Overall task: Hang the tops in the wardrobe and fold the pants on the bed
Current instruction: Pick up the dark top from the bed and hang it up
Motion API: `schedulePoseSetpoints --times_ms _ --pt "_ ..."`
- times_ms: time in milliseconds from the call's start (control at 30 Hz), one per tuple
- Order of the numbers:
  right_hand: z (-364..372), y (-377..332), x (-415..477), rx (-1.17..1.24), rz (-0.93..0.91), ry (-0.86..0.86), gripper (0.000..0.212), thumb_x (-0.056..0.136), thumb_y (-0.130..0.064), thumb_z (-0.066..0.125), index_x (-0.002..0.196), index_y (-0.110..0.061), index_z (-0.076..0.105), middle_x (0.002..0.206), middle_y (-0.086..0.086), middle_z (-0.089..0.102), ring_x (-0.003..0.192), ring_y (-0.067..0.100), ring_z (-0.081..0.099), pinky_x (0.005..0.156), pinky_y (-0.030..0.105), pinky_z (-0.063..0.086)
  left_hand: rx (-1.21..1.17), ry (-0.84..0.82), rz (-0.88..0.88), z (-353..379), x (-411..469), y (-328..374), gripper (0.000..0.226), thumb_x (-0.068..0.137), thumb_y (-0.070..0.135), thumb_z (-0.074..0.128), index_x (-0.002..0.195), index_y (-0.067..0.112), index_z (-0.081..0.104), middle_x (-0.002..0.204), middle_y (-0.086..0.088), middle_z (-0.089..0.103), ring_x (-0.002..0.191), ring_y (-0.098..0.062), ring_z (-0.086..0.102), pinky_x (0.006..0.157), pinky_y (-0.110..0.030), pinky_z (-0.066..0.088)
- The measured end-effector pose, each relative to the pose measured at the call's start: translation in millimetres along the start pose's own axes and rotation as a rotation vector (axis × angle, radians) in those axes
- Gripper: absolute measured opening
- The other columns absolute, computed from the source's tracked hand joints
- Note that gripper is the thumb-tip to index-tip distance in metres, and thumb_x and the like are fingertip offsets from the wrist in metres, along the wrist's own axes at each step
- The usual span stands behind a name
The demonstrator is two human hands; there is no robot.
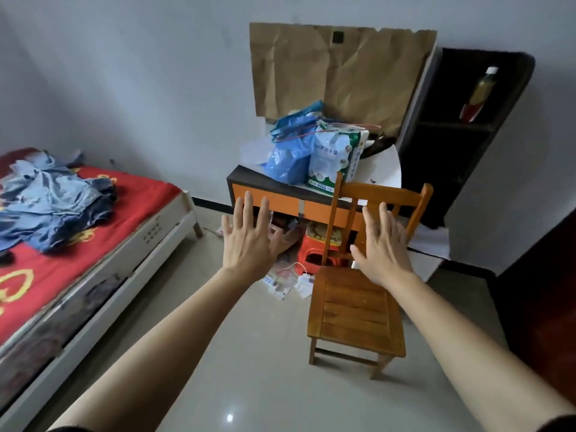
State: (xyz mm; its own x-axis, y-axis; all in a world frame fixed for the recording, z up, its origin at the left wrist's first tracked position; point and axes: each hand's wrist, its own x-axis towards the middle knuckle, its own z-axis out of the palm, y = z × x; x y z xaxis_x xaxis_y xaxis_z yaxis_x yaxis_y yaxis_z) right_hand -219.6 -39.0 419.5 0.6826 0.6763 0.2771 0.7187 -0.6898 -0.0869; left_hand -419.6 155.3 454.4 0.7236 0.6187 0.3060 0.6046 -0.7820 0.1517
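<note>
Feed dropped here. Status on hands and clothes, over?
Both open, empty: left hand, right hand. Heap of denim clothes on bed, unfolded. Ahead, wooden chair.

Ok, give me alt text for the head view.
The left hand and right hand reach forward empty, fingers spread. A heap of blue denim clothes lies on the red-covered bed at left; a wooden chair stands at right before a cluttered desk.
</note>
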Motion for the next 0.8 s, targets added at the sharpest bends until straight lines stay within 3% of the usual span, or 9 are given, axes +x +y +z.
schedulePoseSetpoints --times_ms 133,267,533,700,800 --pt "28 -81 36 0.034 -0.171 -0.058 0.089 0.094 -0.052 0.047 0.154 -0.027 -0.013 0.163 0.017 -0.013 0.151 0.036 0.002 0.121 0.052 0.010 0.039 -0.016 -0.111 11 -1 -74 0.074 0.094 0.059 0.022 0.156 0.020 0.012 0.163 -0.015 0.002 0.150 -0.033 0.003 0.117 -0.059 0.013" --pt "63 -156 82 0.085 -0.302 -0.104 0.092 0.092 -0.050 0.051 0.156 -0.024 -0.009 0.163 0.020 -0.011 0.151 0.038 0.003 0.120 0.054 0.014 0.044 -0.022 -0.248 22 2 -143 0.072 0.097 0.053 0.033 0.156 0.019 0.010 0.163 -0.014 -0.001 0.150 -0.032 -0.001 0.119 -0.056 0.009" --pt "165 -314 208 0.242 -0.491 -0.222 0.094 0.090 -0.047 0.058 0.157 -0.023 -0.003 0.162 0.021 -0.006 0.149 0.039 0.007 0.118 0.054 0.015 0.179 -0.111 -0.548 52 49 -310 0.073 0.097 0.054 0.036 0.156 0.021 0.009 0.163 -0.014 -0.006 0.150 -0.032 -0.003 0.118 -0.057 0.009" --pt "192 -421 295 0.314 -0.600 -0.314 0.094 0.092 -0.045 0.056 0.156 -0.023 -0.008 0.162 0.021 -0.012 0.150 0.039 0.003 0.119 0.055 0.016 0.237 -0.115 -0.752 30 93 -409 0.076 0.097 0.058 0.031 0.156 0.024 -0.002 0.162 -0.009 -0.016 0.150 -0.029 -0.009 0.118 -0.057 0.004" --pt "200 -495 333 0.325 -0.714 -0.345 0.093 0.092 -0.045 0.057 0.157 -0.022 -0.006 0.161 0.023 -0.010 0.149 0.040 0.006 0.118 0.053 0.016 0.269 -0.070 -0.877 14 97 -458 0.076 0.096 0.058 0.033 0.156 0.025 0.002 0.163 -0.009 -0.008 0.150 -0.029 -0.004 0.118 -0.057 0.005"
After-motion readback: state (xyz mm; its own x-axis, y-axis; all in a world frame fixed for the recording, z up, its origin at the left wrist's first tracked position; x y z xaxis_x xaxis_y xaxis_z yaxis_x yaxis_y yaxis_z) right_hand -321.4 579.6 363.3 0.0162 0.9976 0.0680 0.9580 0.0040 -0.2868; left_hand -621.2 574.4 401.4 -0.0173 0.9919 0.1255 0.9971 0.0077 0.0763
